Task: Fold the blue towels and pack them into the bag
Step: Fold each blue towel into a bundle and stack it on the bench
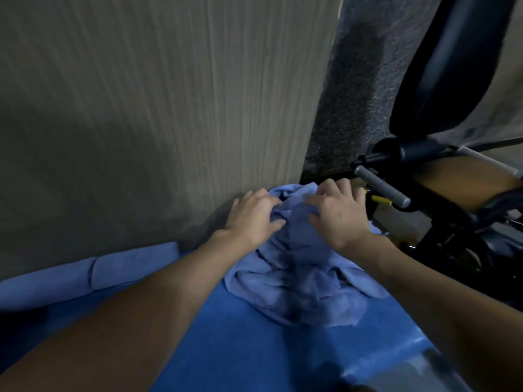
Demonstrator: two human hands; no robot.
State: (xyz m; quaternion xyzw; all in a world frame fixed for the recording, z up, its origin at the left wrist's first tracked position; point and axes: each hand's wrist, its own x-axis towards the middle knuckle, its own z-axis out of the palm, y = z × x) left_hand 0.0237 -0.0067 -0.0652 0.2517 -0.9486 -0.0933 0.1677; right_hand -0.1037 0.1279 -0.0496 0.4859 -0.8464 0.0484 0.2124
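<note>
A crumpled heap of light blue towels (300,278) lies on a bright blue surface (254,349) against a wood-grain panel. My left hand (252,219) sits on the heap's far left side, its fingertips curled into the cloth. My right hand (339,213) is on the far right side, fingers bent and gripping a fold. A folded light blue towel (85,275) lies flat at the left, along the foot of the panel. No bag is in view.
A tall wood-grain panel (155,108) fills the left and centre. To the right stand black metal equipment with a grey handle (382,188), a black padded seat (452,66) and dark carpet (353,94).
</note>
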